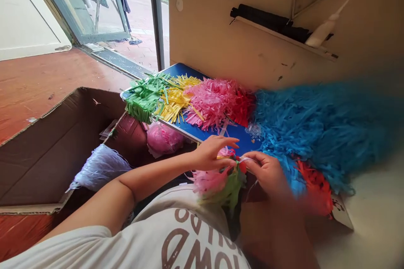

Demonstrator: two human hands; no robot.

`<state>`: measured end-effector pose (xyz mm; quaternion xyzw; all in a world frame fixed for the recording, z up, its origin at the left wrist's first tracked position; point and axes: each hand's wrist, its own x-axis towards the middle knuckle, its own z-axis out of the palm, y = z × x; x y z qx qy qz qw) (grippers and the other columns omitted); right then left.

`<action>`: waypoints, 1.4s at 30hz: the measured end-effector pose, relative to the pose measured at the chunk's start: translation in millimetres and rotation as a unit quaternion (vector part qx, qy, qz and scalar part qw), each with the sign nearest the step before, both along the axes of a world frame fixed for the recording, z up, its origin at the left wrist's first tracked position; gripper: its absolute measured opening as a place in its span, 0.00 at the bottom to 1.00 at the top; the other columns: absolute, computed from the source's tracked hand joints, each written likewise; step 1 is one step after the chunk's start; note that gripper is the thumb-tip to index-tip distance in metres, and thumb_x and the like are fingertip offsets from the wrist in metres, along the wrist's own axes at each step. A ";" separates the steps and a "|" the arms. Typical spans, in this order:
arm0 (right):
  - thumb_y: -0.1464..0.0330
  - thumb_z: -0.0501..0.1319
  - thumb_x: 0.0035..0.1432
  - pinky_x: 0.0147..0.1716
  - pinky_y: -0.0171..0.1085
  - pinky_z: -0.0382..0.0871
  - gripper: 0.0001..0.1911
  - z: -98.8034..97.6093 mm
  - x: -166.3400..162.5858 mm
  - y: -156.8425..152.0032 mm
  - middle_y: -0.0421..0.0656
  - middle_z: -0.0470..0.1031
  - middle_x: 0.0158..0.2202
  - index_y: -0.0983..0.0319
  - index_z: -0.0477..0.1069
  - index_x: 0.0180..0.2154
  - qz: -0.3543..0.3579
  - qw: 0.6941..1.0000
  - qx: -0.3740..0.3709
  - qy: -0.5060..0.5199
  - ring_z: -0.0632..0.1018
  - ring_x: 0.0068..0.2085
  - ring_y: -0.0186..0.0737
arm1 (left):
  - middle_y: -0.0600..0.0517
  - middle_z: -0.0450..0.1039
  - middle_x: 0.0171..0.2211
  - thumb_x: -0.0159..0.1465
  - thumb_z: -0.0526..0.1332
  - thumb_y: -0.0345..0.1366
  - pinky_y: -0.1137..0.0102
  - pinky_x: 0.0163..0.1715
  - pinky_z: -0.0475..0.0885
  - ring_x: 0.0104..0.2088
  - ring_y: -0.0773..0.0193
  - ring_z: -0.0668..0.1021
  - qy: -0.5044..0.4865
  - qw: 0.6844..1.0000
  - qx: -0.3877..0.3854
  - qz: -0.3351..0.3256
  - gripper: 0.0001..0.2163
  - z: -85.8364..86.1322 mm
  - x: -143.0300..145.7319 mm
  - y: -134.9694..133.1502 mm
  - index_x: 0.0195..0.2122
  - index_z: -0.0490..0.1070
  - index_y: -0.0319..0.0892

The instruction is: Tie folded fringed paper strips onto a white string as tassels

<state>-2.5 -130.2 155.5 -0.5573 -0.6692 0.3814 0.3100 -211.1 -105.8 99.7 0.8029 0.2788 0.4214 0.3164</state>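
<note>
One tassel [216, 181], lower centre, below left hand [211, 153] (finger, thumb parted; hold unclear); string [244, 159], pinched in right hand [268, 172].

Left forearm [160, 172] outstretched, hands [208, 152] close together, right fingers [256, 159] pinched

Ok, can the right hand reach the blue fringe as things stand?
Probably yes: the right hand is close beside the blue fringe with nothing visibly between, though it seems busy with a pale strip.
</note>
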 end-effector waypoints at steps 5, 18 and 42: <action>0.57 0.63 0.52 0.28 0.35 0.67 0.14 21.2 -3.3 -2.3 0.43 0.78 0.28 0.61 0.78 0.30 -0.004 0.999 0.032 -0.038 0.74 0.28 0.39 | 0.45 0.79 0.39 0.58 0.70 0.46 0.68 0.44 0.72 0.41 0.60 0.80 -0.078 0.983 -0.062 -0.156 0.29 5.9 17.5 28.8 0.57 0.66 0.37; 0.53 0.67 0.50 0.28 0.35 0.67 0.18 -9.8 24.6 4.0 0.42 0.76 0.26 0.62 0.77 0.32 -0.058 0.995 0.029 0.075 0.72 0.26 0.37 | 0.51 0.76 0.29 0.56 0.70 0.51 0.72 0.30 0.69 0.30 0.64 0.77 -0.058 0.930 -0.259 -0.254 0.20 7.5 24.9 21.6 0.35 0.69 0.39; 0.59 0.71 0.43 0.38 0.42 0.76 0.18 -107.6 -53.6 7.5 0.45 0.81 0.34 0.63 0.78 0.36 -0.167 0.924 -0.064 0.338 0.81 0.36 0.47 | 0.48 0.76 0.46 0.38 0.79 0.34 0.66 0.43 0.73 0.43 0.57 0.78 -0.219 0.829 -0.499 -0.129 0.43 -55.7 24.3 -2.1 0.58 0.69 0.45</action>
